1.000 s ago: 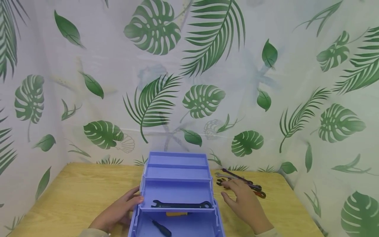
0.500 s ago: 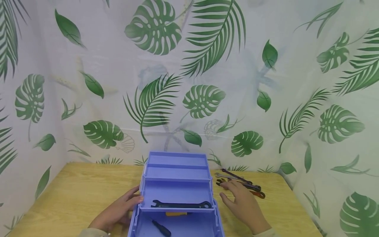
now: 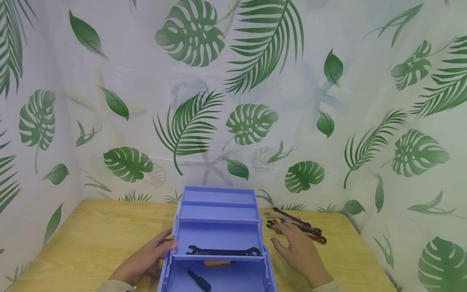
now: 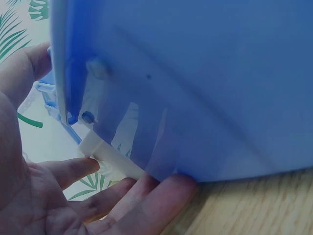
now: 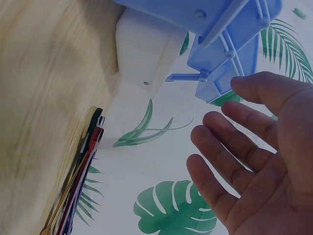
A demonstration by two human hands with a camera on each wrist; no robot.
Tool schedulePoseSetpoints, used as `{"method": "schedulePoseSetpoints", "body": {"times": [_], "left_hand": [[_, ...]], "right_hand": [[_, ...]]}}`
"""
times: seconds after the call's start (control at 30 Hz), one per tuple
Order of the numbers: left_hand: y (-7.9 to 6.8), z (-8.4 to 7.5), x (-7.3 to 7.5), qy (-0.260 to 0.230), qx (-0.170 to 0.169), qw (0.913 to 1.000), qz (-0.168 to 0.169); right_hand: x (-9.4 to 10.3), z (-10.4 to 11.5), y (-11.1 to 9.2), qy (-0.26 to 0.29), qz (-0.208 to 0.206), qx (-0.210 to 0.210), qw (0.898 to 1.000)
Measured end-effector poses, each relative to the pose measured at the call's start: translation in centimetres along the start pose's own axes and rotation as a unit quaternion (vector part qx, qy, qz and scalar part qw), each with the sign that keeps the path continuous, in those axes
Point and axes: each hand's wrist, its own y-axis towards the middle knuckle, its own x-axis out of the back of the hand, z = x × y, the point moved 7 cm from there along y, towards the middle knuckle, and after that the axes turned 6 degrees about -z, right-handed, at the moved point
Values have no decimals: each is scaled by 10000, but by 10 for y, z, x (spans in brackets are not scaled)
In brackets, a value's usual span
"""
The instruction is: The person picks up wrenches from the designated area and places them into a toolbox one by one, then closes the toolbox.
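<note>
In the head view a blue plastic toolbox (image 3: 268, 280) stands with its stepped trays raised. A black combination wrench (image 3: 222, 252) lies in the front tray (image 3: 219, 233). A screwdriver (image 3: 199, 280) with a dark handle and a yellow object (image 3: 217, 263) lie in the bottom. My left hand (image 3: 144, 259) rests on the box's left side, thumb at the tray edge; its fingers (image 4: 166, 196) touch the side wall. My right hand (image 3: 300, 255) hovers right of the box, holding nothing, fingers loosely extended. Several wrenches (image 3: 306, 229) lie in a pile beyond it, partly hidden by it.
The toolbox and wrenches are on a wood-grain table (image 3: 102, 239). Behind and to the sides hangs a white leaf-print cloth (image 3: 219, 81). The upper tray (image 3: 219, 213) at the back holds no tools.
Almost nothing differs. My right hand has shifted slightly left over the past second; my left hand keeps its place on the toolbox.
</note>
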Motion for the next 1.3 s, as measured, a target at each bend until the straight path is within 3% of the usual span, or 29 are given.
{"method": "schedulePoseSetpoints", "body": {"times": [0.3,0.6,0.77,0.87,1.0,1.3], "left_hand": [[-1,-1,0,-3,-53,10000,19],[-2,-3,1,-34,-150,9999,-14],[-1,-2,0,-89,-182,9998,64],[-1,0,0,-60,-136,9999,48],[-1,2,2,21,-45,10000,-38],[-1,-1,1,-10,-135,9999,36]], "right_hand": [[2,0,1,-6,7,-51,10000],[-4,-14,2,561,219,-450,9972],[-8,-45,-3,916,256,-927,9911],[-8,-69,-5,540,240,-978,9935],[-6,-101,-8,-77,508,-1050,9931],[-12,-164,-25,-617,1466,-1670,9730]]}}
